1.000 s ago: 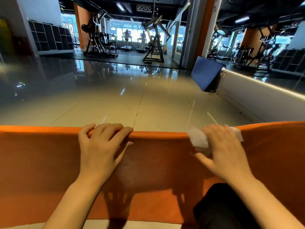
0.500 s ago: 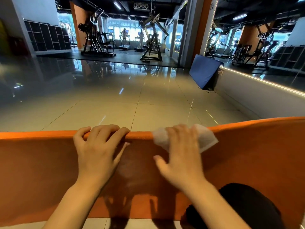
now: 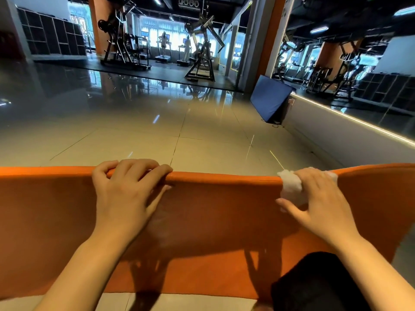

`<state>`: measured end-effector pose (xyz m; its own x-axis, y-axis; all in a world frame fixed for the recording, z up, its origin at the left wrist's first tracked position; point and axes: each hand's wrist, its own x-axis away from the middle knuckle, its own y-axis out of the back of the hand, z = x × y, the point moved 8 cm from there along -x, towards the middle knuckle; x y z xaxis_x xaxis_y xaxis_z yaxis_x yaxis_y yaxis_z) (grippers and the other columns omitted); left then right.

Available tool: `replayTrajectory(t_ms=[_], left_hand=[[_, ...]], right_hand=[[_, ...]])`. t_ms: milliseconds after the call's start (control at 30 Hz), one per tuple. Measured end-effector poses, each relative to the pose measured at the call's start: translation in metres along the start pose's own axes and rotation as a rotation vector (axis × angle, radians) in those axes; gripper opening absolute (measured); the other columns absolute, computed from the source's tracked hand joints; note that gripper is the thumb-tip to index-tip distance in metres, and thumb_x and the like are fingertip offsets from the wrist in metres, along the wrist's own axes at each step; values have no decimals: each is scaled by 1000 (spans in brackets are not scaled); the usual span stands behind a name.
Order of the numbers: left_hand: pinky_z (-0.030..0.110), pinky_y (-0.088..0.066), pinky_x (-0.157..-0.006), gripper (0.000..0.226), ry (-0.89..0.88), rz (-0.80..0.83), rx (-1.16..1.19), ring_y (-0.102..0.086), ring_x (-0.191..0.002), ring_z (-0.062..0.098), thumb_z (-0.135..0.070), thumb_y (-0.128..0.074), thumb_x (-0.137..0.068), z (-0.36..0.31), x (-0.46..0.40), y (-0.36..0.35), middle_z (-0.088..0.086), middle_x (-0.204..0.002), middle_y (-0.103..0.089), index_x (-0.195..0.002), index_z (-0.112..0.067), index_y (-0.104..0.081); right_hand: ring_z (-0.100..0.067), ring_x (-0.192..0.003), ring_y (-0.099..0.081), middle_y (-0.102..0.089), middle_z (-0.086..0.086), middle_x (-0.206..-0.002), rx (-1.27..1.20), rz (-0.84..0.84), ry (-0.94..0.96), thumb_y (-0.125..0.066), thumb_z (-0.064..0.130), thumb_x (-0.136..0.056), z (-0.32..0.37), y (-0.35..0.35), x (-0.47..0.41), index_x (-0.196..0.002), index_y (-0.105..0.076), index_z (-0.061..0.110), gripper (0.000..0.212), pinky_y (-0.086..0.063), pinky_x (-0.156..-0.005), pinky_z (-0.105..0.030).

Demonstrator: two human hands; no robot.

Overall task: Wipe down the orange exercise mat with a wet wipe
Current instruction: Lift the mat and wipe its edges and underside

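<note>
Orange padded exercise mat point(image 3: 213, 221) stands upright on its long edge across the lower half of the view, bottom edge on the glossy pale tiled floor point(image 3: 134, 142), top edge running left to right. Left hand point(image 3: 125, 194) grips the top edge a little left of its middle: fingers curled over the edge close together, thumb on the near face. Right hand point(image 3: 318, 205) is at the top edge toward the right end, pressing a crumpled white wet wipe point(image 3: 290, 187) against the edge; fingers bent over the wipe and edge, thumb spread out to the left on the near face. Wipe bunches out left of the fingers. Blue flat mat point(image 3: 268, 98) leans on the low white wall at right, well apart. Black gym machines point(image 3: 199, 52) far back.
</note>
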<state>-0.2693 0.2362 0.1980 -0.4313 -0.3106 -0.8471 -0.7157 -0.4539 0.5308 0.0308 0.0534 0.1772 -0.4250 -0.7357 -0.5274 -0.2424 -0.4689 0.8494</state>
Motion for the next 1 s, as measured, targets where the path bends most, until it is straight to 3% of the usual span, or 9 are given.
replayTrajectory(t_ms=[200,333,433,567,733,800,900,1000], left_hand=[[36,-19,-81,30,104,20,71,-58,-95,21,-40,-54,-85,5,-7,4,-3,-99,-69,-103,-27,-74],[29,-8,-79,30,159,27,126,-51,-96,16,-42,-52,-84,16,-16,9,-5,-97,-69,-101,-28,-73],[29,-8,-79,29,157,24,122,-51,-97,15,-42,-53,-84,23,-21,13,-6,-98,-68,-101,-29,-73],[28,-10,-78,24,211,25,81,-53,-99,17,-39,-59,-83,51,-20,22,-5,-101,-70,-100,-30,-73],[36,-23,-87,27,315,83,0,-59,-101,28,-37,-62,-80,93,-18,25,0,-103,-70,-103,-27,-73],[39,-25,-95,30,305,124,-9,-59,-102,30,-37,-61,-80,96,-16,22,1,-104,-68,-106,-26,-71],[48,-24,-105,36,254,165,-12,-55,-105,25,-44,-52,-83,92,-10,18,-1,-107,-66,-111,-28,-68],[42,-22,-103,38,239,180,47,-52,-105,17,-49,-46,-84,92,-4,13,-4,-106,-65,-108,-32,-68]], right_hand=[[-30,-126,-44,-55,-6,-121,-77,-37,-143,-51,84,-68,-2,4,-10,-119,-55,15,86,-35,-108,-53],[-23,-109,-47,-53,0,-112,-121,-61,8,-50,81,-68,66,11,-23,-115,-53,19,78,-27,-108,-43],[-22,-104,-48,-54,0,-111,-174,-94,152,-51,70,-76,135,15,-24,-118,-53,20,66,-26,-99,-34],[-23,-98,-54,-60,-1,-107,-212,-183,201,-46,49,-84,194,20,-26,-118,-57,18,48,-26,-92,-32],[-28,-102,-57,-62,-7,-114,-189,-166,226,-55,45,-80,251,11,-36,-126,-57,14,55,-41,-96,-43],[-28,-104,-56,-61,-8,-117,-197,-168,272,-49,44,-86,270,7,-37,-130,-55,14,54,-36,-96,-42],[-28,-104,-56,-61,-7,-118,-252,-175,359,-36,40,-97,265,7,-38,-134,-56,14,49,-32,-94,-38],[-25,-105,-58,-65,-4,-116,-266,-169,369,-33,35,-100,225,5,-37,-131,-60,14,46,-35,-92,-35]])
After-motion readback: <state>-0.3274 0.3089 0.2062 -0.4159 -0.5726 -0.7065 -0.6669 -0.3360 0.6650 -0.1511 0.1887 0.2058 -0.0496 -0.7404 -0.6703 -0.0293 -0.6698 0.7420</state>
